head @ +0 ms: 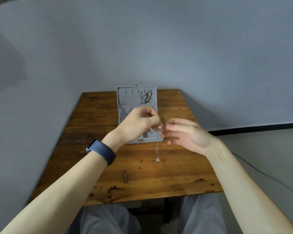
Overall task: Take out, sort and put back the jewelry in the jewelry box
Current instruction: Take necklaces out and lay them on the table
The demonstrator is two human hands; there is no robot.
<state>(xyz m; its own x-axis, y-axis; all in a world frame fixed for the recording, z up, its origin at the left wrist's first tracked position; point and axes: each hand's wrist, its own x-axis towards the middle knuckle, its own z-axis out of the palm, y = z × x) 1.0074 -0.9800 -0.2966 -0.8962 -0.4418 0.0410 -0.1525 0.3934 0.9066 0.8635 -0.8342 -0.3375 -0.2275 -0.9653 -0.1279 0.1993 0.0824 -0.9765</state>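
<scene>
Jewelry box lies open on the tabletop, cords hung inside. A necklace is pinched by the left hand; whether the right hand grips it cannot be told. Sorting is judged unfinished.

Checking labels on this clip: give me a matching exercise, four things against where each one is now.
Things:
1. necklace
2. cords
3. wristband
4. box

Places:
A. on the left wrist
B. open on the table
C. hanging from the left hand
D. hung in the lid

Pairs: 1-C, 2-D, 3-A, 4-B
</scene>
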